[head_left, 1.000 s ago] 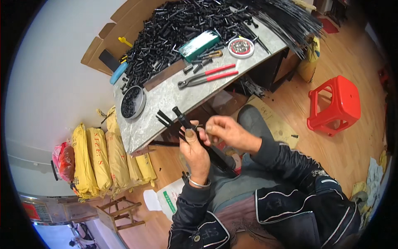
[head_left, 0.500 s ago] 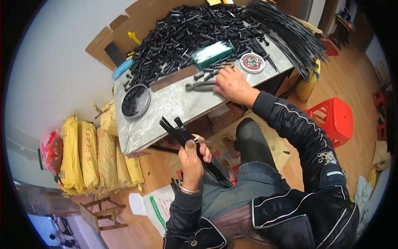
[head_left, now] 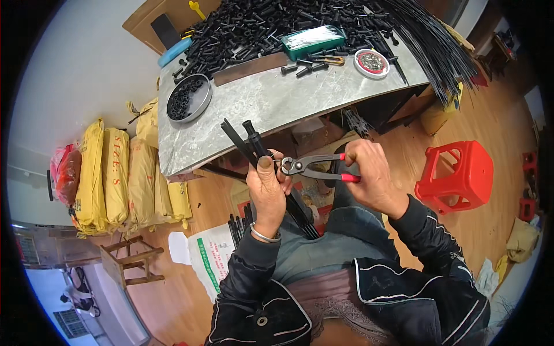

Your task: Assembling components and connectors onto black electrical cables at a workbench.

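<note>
A row of tall yellow sacks [head_left: 124, 173] stood on the floor at nine o'clock, leaning together, with dark print on them. Beside them, further left, sat a red bag [head_left: 64, 173]. At seven o'clock lay a white bag [head_left: 214, 259] with a green stripe. On the table at twelve o'clock was a flat green box [head_left: 314, 41] with a see-through top.

Wooden floor [head_left: 490, 115], white wall [head_left: 75, 69], red stool [head_left: 459, 173], grey worktable [head_left: 277, 104].

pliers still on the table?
No: the right hand holds the red-handled pliers in the air below the table edge, their head beside the black rods in the left hand.
</note>
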`<state>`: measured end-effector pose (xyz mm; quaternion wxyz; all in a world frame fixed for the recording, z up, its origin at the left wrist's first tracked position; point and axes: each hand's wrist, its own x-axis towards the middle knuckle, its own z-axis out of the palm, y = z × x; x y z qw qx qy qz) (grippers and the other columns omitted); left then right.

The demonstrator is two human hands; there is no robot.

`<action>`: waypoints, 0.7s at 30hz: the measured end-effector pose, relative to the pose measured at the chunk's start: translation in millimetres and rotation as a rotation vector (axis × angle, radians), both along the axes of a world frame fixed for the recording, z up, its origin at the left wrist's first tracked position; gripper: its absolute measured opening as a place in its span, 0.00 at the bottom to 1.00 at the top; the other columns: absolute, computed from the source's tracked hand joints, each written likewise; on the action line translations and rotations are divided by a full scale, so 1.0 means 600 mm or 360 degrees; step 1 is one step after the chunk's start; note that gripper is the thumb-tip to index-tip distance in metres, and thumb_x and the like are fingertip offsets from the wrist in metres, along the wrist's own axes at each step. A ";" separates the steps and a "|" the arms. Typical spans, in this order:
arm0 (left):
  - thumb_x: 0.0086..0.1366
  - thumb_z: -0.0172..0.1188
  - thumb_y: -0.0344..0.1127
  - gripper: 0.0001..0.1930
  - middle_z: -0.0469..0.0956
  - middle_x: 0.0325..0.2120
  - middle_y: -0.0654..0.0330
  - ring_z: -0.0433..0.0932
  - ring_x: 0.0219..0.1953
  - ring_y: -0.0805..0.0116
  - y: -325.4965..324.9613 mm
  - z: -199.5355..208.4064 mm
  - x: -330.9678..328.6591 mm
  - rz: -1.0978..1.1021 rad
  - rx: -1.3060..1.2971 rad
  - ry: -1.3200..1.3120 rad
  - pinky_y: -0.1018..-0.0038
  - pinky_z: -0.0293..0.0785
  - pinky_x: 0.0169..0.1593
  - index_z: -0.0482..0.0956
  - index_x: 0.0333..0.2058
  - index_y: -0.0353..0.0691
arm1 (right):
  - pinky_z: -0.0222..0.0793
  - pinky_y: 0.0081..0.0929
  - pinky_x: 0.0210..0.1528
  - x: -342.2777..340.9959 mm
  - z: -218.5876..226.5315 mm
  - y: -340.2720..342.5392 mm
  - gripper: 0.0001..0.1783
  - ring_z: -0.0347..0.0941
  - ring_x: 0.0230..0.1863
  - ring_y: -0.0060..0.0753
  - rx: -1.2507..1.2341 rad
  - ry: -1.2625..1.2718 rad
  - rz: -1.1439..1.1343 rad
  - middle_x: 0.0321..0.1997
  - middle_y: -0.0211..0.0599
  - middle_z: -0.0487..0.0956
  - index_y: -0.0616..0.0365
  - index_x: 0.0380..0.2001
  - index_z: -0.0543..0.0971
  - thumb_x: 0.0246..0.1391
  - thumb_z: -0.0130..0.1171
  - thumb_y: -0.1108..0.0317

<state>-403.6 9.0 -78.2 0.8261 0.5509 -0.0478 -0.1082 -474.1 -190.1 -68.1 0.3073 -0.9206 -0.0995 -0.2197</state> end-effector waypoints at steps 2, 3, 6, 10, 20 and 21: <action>0.67 0.48 0.58 0.25 0.61 0.18 0.67 0.59 0.16 0.81 -0.001 0.002 -0.004 -0.0004 0.0031 -0.0039 0.82 0.57 0.19 0.67 0.37 0.37 | 0.59 0.34 0.44 0.001 0.001 -0.003 0.23 0.67 0.42 0.45 -0.0070 -0.0071 -0.0069 0.38 0.40 0.70 0.55 0.31 0.66 0.27 0.61 0.82; 0.67 0.48 0.58 0.25 0.61 0.18 0.67 0.59 0.16 0.81 -0.002 0.001 -0.005 0.0000 0.0034 -0.0046 0.82 0.57 0.19 0.67 0.37 0.37 | 0.57 0.35 0.46 0.003 0.002 -0.004 0.23 0.67 0.44 0.45 -0.0142 -0.0135 -0.0139 0.39 0.39 0.70 0.55 0.31 0.67 0.26 0.61 0.82; 0.67 0.47 0.59 0.25 0.61 0.18 0.67 0.59 0.16 0.81 -0.006 0.002 -0.010 -0.0006 0.0021 -0.0012 0.82 0.57 0.19 0.67 0.37 0.38 | 0.58 0.36 0.46 0.006 0.008 -0.014 0.24 0.67 0.43 0.44 -0.0217 -0.0167 -0.0117 0.39 0.38 0.70 0.54 0.32 0.68 0.25 0.61 0.82; 0.68 0.47 0.59 0.25 0.61 0.19 0.67 0.59 0.16 0.81 -0.006 0.005 -0.009 0.0001 0.0059 -0.0026 0.82 0.57 0.19 0.67 0.37 0.37 | 0.58 0.36 0.46 0.001 0.021 -0.016 0.25 0.67 0.43 0.44 -0.0264 -0.0192 -0.0103 0.40 0.38 0.71 0.54 0.33 0.69 0.25 0.62 0.81; 0.67 0.47 0.59 0.26 0.61 0.17 0.67 0.59 0.15 0.81 -0.004 0.003 -0.009 -0.0033 0.0113 -0.0065 0.82 0.57 0.19 0.68 0.38 0.36 | 0.66 0.33 0.34 -0.007 0.032 -0.021 0.17 0.72 0.31 0.40 -0.0426 -0.0089 0.0034 0.32 0.37 0.73 0.56 0.32 0.70 0.37 0.62 0.80; 0.67 0.47 0.59 0.26 0.61 0.17 0.67 0.59 0.15 0.81 -0.002 0.003 -0.009 -0.0038 0.0137 -0.0063 0.82 0.57 0.19 0.68 0.38 0.36 | 0.67 0.30 0.28 -0.013 0.044 -0.018 0.12 0.72 0.25 0.36 0.0147 0.0531 0.0233 0.27 0.36 0.73 0.56 0.32 0.70 0.43 0.59 0.78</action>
